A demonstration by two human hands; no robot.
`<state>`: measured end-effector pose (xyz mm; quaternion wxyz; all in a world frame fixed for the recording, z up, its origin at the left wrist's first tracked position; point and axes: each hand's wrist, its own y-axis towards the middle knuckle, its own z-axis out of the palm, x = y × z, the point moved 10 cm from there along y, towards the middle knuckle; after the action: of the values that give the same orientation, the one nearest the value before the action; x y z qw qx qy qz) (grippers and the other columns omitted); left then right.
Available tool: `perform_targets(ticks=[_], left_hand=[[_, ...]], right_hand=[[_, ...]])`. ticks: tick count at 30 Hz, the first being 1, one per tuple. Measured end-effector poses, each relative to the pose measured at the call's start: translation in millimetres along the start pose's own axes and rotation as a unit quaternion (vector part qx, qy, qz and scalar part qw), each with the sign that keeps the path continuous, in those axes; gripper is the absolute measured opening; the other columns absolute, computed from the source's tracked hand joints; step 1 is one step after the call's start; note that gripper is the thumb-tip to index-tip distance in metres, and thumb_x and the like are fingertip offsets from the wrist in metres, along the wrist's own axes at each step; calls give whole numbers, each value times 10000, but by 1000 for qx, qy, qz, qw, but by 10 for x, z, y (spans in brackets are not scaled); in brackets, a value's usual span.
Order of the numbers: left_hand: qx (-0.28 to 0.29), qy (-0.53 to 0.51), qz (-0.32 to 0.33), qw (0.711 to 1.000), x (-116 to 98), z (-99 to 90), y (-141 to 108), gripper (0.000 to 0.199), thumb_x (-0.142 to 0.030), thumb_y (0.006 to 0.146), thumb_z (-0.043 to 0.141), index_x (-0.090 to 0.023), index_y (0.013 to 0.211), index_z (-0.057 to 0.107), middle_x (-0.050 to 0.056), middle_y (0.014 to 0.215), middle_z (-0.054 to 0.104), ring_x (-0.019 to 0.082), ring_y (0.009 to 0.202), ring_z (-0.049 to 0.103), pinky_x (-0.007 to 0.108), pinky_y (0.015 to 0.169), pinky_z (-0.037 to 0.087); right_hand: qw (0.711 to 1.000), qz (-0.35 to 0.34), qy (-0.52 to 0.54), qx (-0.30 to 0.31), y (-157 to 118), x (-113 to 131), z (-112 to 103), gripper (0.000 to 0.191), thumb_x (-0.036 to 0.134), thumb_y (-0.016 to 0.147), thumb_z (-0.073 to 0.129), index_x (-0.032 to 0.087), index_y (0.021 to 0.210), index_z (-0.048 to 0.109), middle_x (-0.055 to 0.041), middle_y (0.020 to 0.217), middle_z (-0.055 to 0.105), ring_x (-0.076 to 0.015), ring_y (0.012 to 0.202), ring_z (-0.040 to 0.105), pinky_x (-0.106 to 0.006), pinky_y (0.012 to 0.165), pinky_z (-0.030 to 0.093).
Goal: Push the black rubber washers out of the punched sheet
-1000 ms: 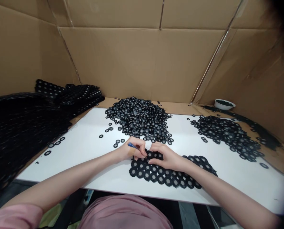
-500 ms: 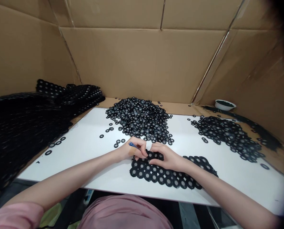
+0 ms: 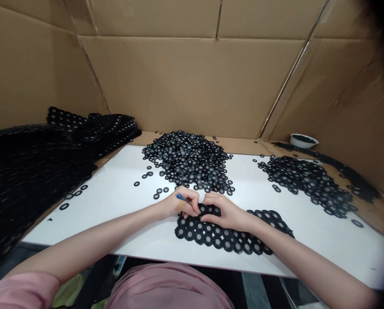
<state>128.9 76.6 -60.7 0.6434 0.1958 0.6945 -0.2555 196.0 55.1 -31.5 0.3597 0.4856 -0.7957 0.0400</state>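
Disc panel (image 3: 208, 239) lies on our white counter (image 3: 130, 238); at its far edge, our left hand (image 3: 184, 202) closes round a blue tool (image 3: 181, 198), while our right hand (image 3: 223, 210), half curled, pinches that edge. Beyond the panel we have the large disc pile (image 3: 192, 159), with the smaller pile (image 3: 308, 180) beyond and right.

Our left hand (image 3: 184, 201) curls with its fingers pinched together, while our right hand (image 3: 222, 210) arches close beside it, thumb apart from its bent fingers. Both bare forearms slant inward from either side, their wrists nearly straight.
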Motion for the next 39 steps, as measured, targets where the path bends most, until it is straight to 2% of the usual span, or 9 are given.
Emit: perform_targets(ticks=[4, 8, 13, 16, 24, 29, 34, 39], left_hand=[[-8, 12, 14, 1000, 2, -21, -2, 117, -158, 589, 727, -87, 583, 634, 33, 615, 615, 113, 529, 550, 164, 412, 393], [-26, 28, 56, 998, -60, -54, -31, 88, -146, 620, 712, -87, 610, 647, 35, 656, 620, 99, 517, 543, 162, 418, 395], [-59, 49, 115, 990, -197, -81, -89, 63, -138, 666, 698, -90, 649, 660, 47, 705, 628, 100, 533, 554, 168, 434, 413], [-65, 62, 137, 986, -257, -67, -113, 73, -152, 687, 698, -95, 660, 661, 54, 721, 629, 117, 581, 579, 166, 441, 415], [-73, 117, 169, 976, -349, -41, -165, 93, -187, 726, 691, -109, 680, 675, 60, 744, 636, 135, 654, 602, 194, 529, 452], [-75, 110, 165, 977, -371, -25, -173, 104, -198, 731, 684, -108, 680, 671, 61, 745, 630, 131, 625, 594, 188, 488, 440], [-77, 116, 175, 975, -401, -30, -172, 104, -184, 711, 700, -107, 649, 665, 63, 721, 636, 157, 706, 616, 215, 588, 470], [-68, 55, 153, 984, -294, -53, -139, 112, -191, 692, 716, -104, 654, 658, 57, 709, 616, 154, 655, 608, 187, 470, 435]], right_hand=[[1000, -2, 0, -16, -5, -3, -22, 157, 311, 849, 623, 191, 948, 602, -36, 881, 614, -182, 828, 543, -301, 774, 419], [1000, 5, -1, -30, -27, 2, -56, 180, 352, 847, 614, 189, 918, 590, -20, 853, 607, -165, 786, 545, -276, 732, 407], [997, 57, -2, -58, -57, -104, -107, 431, 515, 694, 729, 194, 945, 589, -1, 850, 606, -167, 742, 533, -253, 655, 392], [995, 80, 4, -60, -58, -169, -99, 504, 536, 609, 776, 182, 918, 593, -3, 858, 607, -179, 757, 533, -253, 658, 398], [993, 98, 34, -59, -74, -210, -96, 428, 496, 657, 752, 187, 894, 574, 13, 821, 569, -164, 735, 505, -239, 631, 394], [993, 94, 42, -54, -77, -209, -81, 382, 474, 690, 734, 187, 883, 569, 17, 814, 559, -154, 727, 492, -233, 625, 380], [992, 97, 61, -44, -67, -202, -62, 335, 419, 704, 739, 186, 852, 549, 30, 792, 525, -139, 716, 464, -224, 620, 356], [992, 100, 66, -46, -70, -181, -81, 329, 411, 709, 734, 183, 836, 533, 29, 776, 494, -135, 713, 440, -223, 622, 353]])
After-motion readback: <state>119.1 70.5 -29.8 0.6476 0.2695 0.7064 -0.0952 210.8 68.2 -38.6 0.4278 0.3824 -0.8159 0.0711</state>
